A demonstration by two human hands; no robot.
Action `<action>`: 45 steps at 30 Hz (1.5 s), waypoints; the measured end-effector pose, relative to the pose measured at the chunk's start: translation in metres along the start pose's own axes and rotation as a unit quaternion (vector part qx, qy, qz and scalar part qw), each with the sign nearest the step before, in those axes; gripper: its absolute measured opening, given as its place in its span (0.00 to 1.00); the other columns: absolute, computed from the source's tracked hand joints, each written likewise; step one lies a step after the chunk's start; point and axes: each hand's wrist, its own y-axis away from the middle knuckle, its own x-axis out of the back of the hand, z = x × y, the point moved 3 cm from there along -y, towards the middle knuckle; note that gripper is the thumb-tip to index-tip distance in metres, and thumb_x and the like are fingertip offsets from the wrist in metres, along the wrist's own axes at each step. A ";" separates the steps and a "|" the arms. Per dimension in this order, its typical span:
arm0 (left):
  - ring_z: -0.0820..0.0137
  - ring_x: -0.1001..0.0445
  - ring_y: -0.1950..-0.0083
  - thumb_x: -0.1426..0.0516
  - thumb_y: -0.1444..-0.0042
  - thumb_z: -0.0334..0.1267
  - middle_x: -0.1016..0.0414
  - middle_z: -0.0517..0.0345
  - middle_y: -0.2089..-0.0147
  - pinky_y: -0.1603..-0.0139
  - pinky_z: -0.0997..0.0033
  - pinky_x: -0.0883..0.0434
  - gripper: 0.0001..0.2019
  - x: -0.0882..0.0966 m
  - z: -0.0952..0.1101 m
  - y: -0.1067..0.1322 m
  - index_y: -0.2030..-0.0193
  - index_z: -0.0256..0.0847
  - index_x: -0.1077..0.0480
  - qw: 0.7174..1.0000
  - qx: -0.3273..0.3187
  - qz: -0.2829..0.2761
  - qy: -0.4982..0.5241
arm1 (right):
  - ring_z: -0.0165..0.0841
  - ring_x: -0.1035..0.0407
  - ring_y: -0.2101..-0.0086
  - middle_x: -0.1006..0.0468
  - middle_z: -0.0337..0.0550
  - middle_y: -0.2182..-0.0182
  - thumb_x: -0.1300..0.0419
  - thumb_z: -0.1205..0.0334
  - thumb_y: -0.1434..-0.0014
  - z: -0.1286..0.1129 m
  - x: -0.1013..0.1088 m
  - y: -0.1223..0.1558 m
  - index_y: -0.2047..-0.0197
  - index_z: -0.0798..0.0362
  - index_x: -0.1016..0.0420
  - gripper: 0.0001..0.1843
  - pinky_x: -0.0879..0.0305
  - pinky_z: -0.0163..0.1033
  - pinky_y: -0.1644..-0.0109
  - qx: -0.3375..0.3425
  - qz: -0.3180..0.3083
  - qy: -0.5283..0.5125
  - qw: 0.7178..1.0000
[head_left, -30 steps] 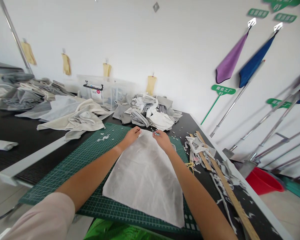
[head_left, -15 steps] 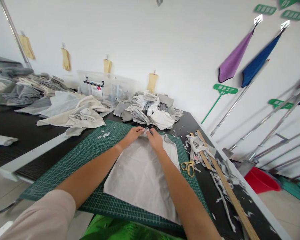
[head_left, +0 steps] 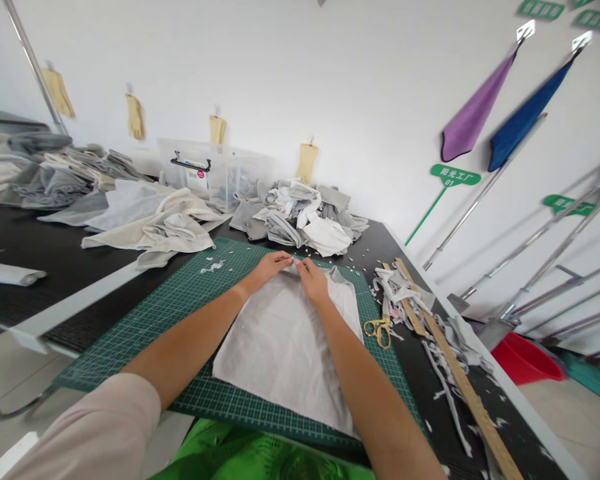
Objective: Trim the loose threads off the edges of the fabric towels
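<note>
A white cloth lies flat on the green cutting mat in front of me. Both my hands are at its far edge, close together. My left hand has its fingers curled onto the edge. My right hand pinches the same edge just beside it, fingertips almost touching the left ones. The cloth is slightly bunched between them, and a grey layer shows at its far right corner. Gold scissors lie on the mat to the right of my right forearm.
A long wooden ruler and white scrap strips lie along the right table edge. Behind the mat sit a pile of grey and white cloths, a beige cloth and a clear plastic box. A red basin stands on the floor at right.
My right hand has slid left along the cloth's far edge until it meets my left hand. The cloth's right side has pulled in, uncovering the gold scissors.
</note>
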 end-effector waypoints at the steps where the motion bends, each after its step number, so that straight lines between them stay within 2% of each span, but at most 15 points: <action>1: 0.64 0.24 0.56 0.39 0.42 0.57 0.18 0.51 0.58 0.49 0.67 0.30 0.23 0.000 0.001 0.001 0.58 0.36 0.20 1.000 0.005 0.001 0.005 | 0.37 0.29 0.64 0.23 0.38 0.67 0.58 0.35 0.28 -0.001 0.000 0.001 0.59 0.46 0.28 0.27 0.43 0.37 0.60 0.000 0.000 -0.003 1.000; 9: 0.62 0.23 0.53 0.39 0.42 0.56 0.18 0.50 0.56 0.47 0.66 0.31 0.21 0.001 -0.002 0.001 0.58 0.37 0.20 1.000 0.000 0.002 0.018 | 0.37 0.29 0.63 0.22 0.38 0.67 0.55 0.40 0.27 -0.002 -0.001 0.000 0.61 0.46 0.29 0.23 0.44 0.36 0.60 0.010 -0.024 0.005 1.000; 15: 0.63 0.24 0.54 0.39 0.41 0.56 0.18 0.51 0.56 0.48 0.67 0.30 0.22 0.001 -0.008 0.000 0.58 0.37 0.19 1.000 0.015 0.011 0.018 | 0.37 0.29 0.63 0.22 0.39 0.67 0.55 0.39 0.27 -0.001 -0.001 0.000 0.60 0.46 0.26 0.25 0.43 0.37 0.59 0.003 -0.009 0.012 1.000; 21: 0.63 0.23 0.54 0.39 0.41 0.52 0.17 0.51 0.57 0.47 0.66 0.31 0.19 0.001 -0.009 -0.001 0.58 0.37 0.19 0.999 -0.004 -0.007 0.031 | 0.36 0.31 0.65 0.23 0.37 0.69 0.53 0.40 0.28 0.000 -0.001 0.000 0.60 0.46 0.27 0.23 0.45 0.36 0.60 0.008 -0.019 0.012 1.000; 30: 0.62 0.23 0.54 0.38 0.43 0.52 0.17 0.51 0.57 0.48 0.66 0.30 0.19 0.001 -0.011 0.000 0.59 0.37 0.18 0.999 0.026 -0.013 0.035 | 0.38 0.31 0.65 0.24 0.38 0.68 0.55 0.40 0.27 0.001 -0.002 -0.001 0.58 0.45 0.27 0.23 0.44 0.37 0.60 0.012 -0.034 0.019 0.999; 45: 0.62 0.23 0.56 0.34 0.46 0.53 0.16 0.51 0.57 0.50 0.66 0.30 0.20 0.001 -0.015 0.001 0.58 0.36 0.17 0.995 0.057 -0.024 0.083 | 0.38 0.32 0.66 0.25 0.39 0.69 0.55 0.42 0.26 0.002 -0.004 -0.001 0.57 0.46 0.29 0.21 0.50 0.37 0.64 0.041 -0.041 0.034 0.998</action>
